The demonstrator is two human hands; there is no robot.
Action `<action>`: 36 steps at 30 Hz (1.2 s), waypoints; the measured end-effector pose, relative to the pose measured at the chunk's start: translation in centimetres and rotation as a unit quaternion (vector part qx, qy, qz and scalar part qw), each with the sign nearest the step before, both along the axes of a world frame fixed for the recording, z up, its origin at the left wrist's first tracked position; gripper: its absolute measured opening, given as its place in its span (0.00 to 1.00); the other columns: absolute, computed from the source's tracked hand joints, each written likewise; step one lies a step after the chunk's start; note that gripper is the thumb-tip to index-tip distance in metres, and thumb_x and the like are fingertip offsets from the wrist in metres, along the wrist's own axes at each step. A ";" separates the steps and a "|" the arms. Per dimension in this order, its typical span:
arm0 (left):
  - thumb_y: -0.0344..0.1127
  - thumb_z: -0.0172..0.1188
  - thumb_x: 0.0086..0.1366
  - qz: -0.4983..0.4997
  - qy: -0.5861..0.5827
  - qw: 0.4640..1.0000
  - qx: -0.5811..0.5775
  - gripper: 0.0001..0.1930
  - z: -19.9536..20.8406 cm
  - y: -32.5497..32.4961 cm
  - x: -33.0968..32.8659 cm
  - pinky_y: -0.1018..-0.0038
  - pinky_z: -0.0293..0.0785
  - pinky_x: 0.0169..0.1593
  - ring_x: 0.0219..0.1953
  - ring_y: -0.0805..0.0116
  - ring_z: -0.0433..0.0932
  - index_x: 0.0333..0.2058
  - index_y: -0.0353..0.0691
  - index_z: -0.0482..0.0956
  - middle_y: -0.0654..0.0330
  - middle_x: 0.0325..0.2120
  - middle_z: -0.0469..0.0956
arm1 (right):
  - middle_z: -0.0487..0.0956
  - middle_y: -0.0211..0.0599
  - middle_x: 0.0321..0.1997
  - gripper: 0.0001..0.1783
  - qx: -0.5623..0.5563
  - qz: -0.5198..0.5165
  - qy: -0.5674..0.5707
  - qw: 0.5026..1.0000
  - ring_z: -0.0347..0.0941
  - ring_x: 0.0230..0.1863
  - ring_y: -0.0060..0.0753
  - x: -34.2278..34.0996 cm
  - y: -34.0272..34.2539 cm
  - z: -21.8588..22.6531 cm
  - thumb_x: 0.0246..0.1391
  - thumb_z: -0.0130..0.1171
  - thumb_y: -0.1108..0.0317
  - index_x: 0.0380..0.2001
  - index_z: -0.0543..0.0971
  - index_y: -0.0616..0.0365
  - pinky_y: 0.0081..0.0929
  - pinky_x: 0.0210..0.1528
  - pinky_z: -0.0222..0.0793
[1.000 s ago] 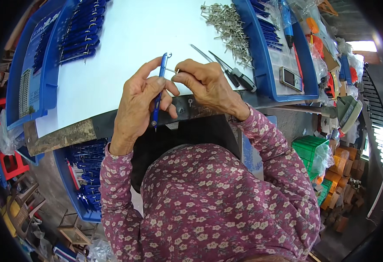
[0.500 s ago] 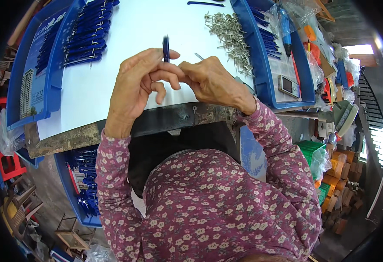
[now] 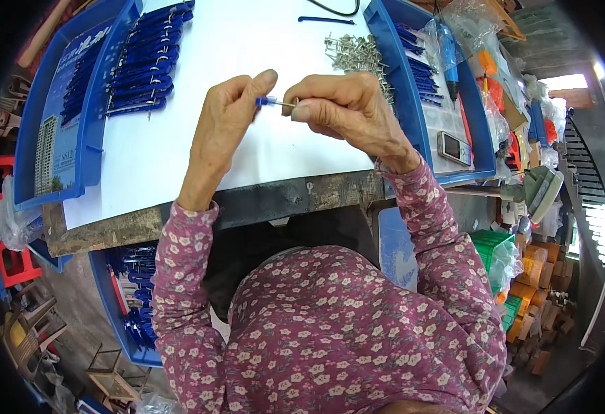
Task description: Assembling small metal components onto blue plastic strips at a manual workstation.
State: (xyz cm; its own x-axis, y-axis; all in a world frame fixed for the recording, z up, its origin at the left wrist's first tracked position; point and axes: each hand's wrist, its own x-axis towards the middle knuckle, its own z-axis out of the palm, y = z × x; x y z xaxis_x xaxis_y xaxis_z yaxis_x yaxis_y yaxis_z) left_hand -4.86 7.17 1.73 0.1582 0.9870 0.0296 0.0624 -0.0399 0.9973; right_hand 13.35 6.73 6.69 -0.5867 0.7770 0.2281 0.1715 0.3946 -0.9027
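Observation:
My left hand [image 3: 226, 127] is closed in a pinch on a dark blue plastic piece [image 3: 262, 101], most of it hidden by the fingers. Facing it, my right hand [image 3: 350, 114] grips the headed end of a thin metal pin [image 3: 279, 103]. The pin's shaft lies level, and its tip meets the blue end of the plastic piece. Both hands are above the white table sheet [image 3: 261, 52]. Beyond my right hand lies a heap of loose metal pins [image 3: 357, 52] with flat heads. Off to the left, a row of dark blue strips with metal pins [image 3: 144, 69] is stacked.
A blue tray [image 3: 90, 152] with blue strips stands left. The right blue tray [image 3: 423, 131] holds blue strips, a blue electric screwdriver [image 3: 448, 58] and a mobile phone [image 3: 454, 148]. One blue strip [image 3: 326, 20] lies at the back. The worn table edge [image 3: 330, 190] runs before me.
The blue piece, upright in my left hand before, has turned toward the right. My right hand has brought the pin level against it, and both hands have risen slightly farther from me.

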 end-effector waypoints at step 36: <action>0.27 0.55 0.56 0.061 0.167 0.956 0.232 0.09 0.8 -5.2 1.7 0.83 0.60 0.20 0.16 0.80 0.65 0.37 0.34 0.74 0.65 0.15 0.70 | 0.75 0.30 0.29 0.14 -0.010 -0.047 -0.027 0.998 0.69 0.28 0.18 0.0 -0.6 -5.5 0.56 0.49 0.67 0.44 0.73 0.62 0.17 0.30 0.68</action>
State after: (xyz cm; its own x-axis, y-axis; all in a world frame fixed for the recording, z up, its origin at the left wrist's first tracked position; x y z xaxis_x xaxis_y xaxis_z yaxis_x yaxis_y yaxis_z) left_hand -3.16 1.99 2.57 0.1189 0.8911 0.4379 0.4065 -0.4461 0.7974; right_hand 13.37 6.14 1.16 -0.5227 0.8330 0.1816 0.2554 0.3562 -0.8988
